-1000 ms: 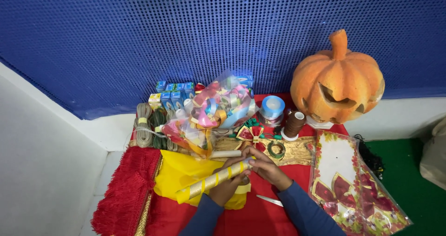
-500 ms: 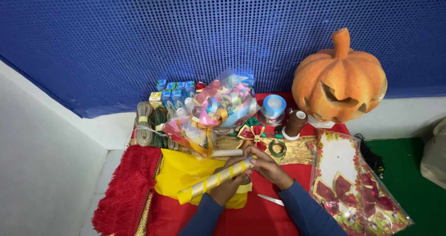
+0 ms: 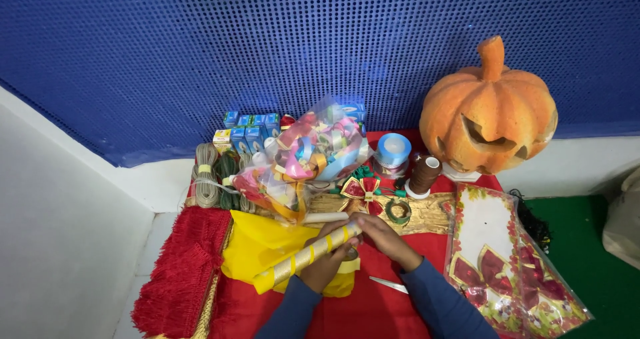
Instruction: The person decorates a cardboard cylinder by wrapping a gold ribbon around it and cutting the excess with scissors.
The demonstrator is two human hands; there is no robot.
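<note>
Two hands at frame centre-bottom: left hand (image 3: 325, 267) grip wrapped around gold-striped roll (image 3: 310, 254), roll slanting lower left; right hand (image 3: 381, 236) grip pinching its upper end above yellow cloth (image 3: 257, 246).

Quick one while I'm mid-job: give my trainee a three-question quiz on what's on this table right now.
1. True or false: both hands grip the gold-striped roll.
2. What sits right of the brown thread spool: A) carved pumpkin, B) twine bundles, C) bag of ribbons?
3. What colour is the fabric beneath the roll?

Key:
1. True: left hand and right hand are both on it.
2. A.
3. Yellow.
</note>
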